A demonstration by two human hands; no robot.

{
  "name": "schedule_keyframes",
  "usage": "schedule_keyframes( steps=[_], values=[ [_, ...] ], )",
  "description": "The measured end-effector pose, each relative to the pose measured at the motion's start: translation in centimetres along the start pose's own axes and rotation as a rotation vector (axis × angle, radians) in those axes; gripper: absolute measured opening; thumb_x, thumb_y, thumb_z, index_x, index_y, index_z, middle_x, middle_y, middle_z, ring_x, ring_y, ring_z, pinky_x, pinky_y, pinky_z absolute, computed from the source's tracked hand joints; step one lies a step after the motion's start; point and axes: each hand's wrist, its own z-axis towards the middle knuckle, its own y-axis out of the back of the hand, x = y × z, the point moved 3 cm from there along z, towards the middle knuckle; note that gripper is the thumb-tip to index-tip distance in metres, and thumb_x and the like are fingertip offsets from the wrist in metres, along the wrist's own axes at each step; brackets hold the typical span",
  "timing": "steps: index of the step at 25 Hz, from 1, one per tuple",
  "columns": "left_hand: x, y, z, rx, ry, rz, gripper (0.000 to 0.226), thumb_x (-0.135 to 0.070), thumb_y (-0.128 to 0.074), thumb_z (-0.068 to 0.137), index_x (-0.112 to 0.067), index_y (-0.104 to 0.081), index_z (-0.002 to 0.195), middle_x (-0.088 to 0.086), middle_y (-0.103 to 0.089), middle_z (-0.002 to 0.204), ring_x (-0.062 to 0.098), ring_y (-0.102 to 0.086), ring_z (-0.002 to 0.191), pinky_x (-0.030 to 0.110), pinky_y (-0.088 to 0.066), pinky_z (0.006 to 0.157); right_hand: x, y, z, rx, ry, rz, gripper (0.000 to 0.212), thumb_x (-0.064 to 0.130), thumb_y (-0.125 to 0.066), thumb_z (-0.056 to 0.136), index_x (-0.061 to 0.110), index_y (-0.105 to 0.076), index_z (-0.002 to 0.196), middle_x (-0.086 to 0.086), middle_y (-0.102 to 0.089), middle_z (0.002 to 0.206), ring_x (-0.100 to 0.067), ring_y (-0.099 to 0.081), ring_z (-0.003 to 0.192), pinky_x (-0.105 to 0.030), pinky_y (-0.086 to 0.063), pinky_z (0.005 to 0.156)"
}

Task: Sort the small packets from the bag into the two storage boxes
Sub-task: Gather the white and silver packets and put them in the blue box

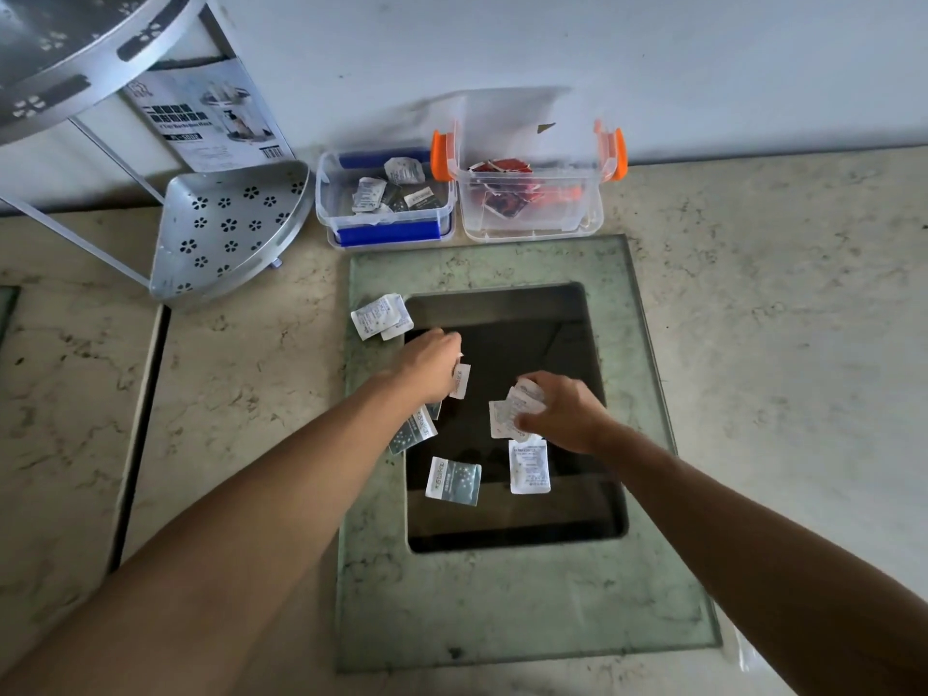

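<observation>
Right hand (567,414) gripping white packets (517,414), left hand (432,364) pinching one; blue box (386,198) dead ahead, nearer left; orange box (527,193) right.

We cannot read the print on any packet; our left hand (431,364) hides part of one packet (413,432), and the metal rack (60,37) is cut off top-left.
</observation>
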Motion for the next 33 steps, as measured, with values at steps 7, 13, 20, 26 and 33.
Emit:
schedule_keyframes(
  steps=[7, 13, 20, 26, 33],
  values=[
    [0.3, -0.6, -0.4, 0.032, 0.049, 0.053, 0.014, -0.008, -0.066, 0.086, -0.009, -0.062, 0.099, 0.009, -0.049, 0.116, 0.028, -0.056, 0.072, 0.039, -0.041, 0.065, -0.1, -2.0, -1.9, -0.205, -0.073, -0.374, 0.053, 0.038, -0.077, 0.076, 0.014, -0.059, 0.12, -0.007, -0.056, 0.121, -0.029, -0.048, 0.114, -0.039, -0.047, 0.094],
    [-0.2, -1.0, -0.5, -0.033, -0.021, 0.042, 0.034, 0.001, -0.07, 0.082, -0.01, -0.058, 0.113, 0.008, -0.051, 0.118, 0.03, -0.063, 0.088, 0.037, -0.039, 0.065, 1.8, -1.4, -1.3, -0.25, 0.005, -0.023, 0.031, 0.012, -0.065, 0.081, 0.019, -0.051, 0.107, -0.004, -0.069, 0.105, -0.022, -0.065, 0.088, -0.036, -0.056, 0.074],
    [-0.4, -0.5, 0.0, -0.005, -0.048, 0.079, 0.012, 0.002, -0.065, 0.083, -0.005, -0.063, 0.092, 0.01, -0.056, 0.11, 0.03, -0.062, 0.083, 0.037, -0.043, 0.063, -0.6, -0.7, -2.8, -0.049, -0.046, 0.085, 0.069, 0.009, -0.072, 0.075, 0.023, -0.048, 0.138, 0.0, -0.068, 0.11, -0.01, -0.066, 0.086, -0.011, -0.049, 0.058],
    [-0.6, -0.3, -0.1, 0.006, -0.066, 0.039, 0.022, 0.006, -0.057, 0.084, -0.008, -0.062, 0.1, 0.011, -0.06, 0.112, 0.032, -0.062, 0.092, 0.036, -0.043, 0.067, -1.7, -2.7, -4.5, 0.013, 0.104, -0.32, 0.078, 0.026, -0.079, 0.074, 0.022, -0.043, 0.143, -0.003, -0.056, 0.13, -0.022, -0.048, 0.117, -0.033, -0.047, 0.094],
    [0.2, -0.4, -0.5, -0.01, -0.092, 0.01, 0.017, 0.003, -0.059, 0.085, -0.013, -0.061, 0.079, 0.005, -0.054, 0.1, 0.026, -0.057, 0.08, 0.034, -0.038, 0.061, -0.8, -2.5, -3.7, -0.027, 0.17, -0.379, 0.053, 0.025, -0.082, 0.069, 0.022, -0.053, 0.113, 0.004, -0.055, 0.116, -0.016, -0.051, 0.103, -0.028, -0.049, 0.08]
  ],
)
